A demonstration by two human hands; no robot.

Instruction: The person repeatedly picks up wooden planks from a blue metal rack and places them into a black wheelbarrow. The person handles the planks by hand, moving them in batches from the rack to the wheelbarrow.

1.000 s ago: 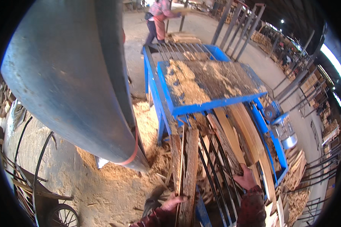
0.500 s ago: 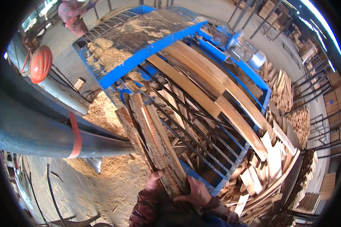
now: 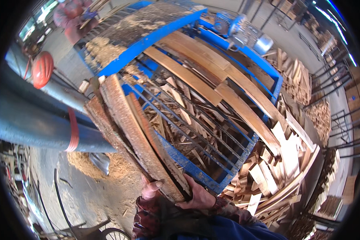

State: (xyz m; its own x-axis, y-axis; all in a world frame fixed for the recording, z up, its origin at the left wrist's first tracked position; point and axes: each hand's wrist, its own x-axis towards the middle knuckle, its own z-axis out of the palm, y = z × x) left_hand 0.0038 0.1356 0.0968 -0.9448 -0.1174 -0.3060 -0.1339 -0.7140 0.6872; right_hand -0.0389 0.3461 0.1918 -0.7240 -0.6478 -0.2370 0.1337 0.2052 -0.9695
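Note:
A bundle of several rough, bark-edged wood slabs (image 3: 137,134) slants up and to the left from my hands. My left hand (image 3: 151,188) is closed on the left side of its near end, the thumb lying on top. From the right, my right hand (image 3: 199,194) grips the same end, with its fingers partly hidden under the wood. The slabs' far end rises beside the left edge of the blue machine frame (image 3: 176,158). Longer sawn planks (image 3: 200,82) lie across the black bars of that frame.
Offcuts (image 3: 264,178) are heaped at the frame's right, and scraps show under its bars. To the left run a large grey pipe (image 3: 40,128) and an orange helmet (image 3: 43,69). A sawdust pile (image 3: 120,168) covers some floor. Beyond the machine stands another person (image 3: 72,20).
The slabs in my hands have swung left and seem raised, away from the bars. My view has shifted slightly. The other person appears bent further toward the machine.

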